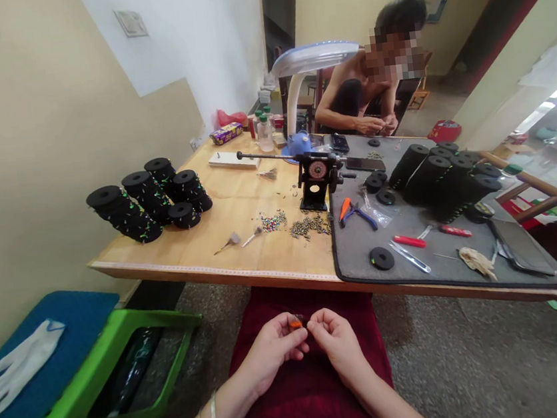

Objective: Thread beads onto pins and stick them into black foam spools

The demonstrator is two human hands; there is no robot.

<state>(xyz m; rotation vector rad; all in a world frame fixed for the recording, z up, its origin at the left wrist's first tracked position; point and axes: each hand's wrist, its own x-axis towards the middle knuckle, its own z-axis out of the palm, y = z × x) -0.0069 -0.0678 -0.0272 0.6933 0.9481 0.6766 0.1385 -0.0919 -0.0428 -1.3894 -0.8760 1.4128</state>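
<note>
Over the dark red cloth on my lap [309,393], both hands are close together below the table edge. Between the fingers of my left hand [276,343] sits a small orange piece [296,324] with a dark part beside it; its kind is too small to tell. My right hand [336,340] pinches thumb and forefinger together right at the dark part, and what lies in that pinch is hidden. Nearest on the table ahead are a pile of small metal pieces [308,226], a scatter of coloured beads [273,221] and a black foam ring [381,257].
A black winding device [313,181] stands mid-table under a lamp [314,57]. Stacks of black foam spools stand left [112,211] and right [430,178]. Orange-blue pliers [357,215] and a cutter knife [409,256] lie on the grey mat [361,277]. Another person [366,91] sits opposite.
</note>
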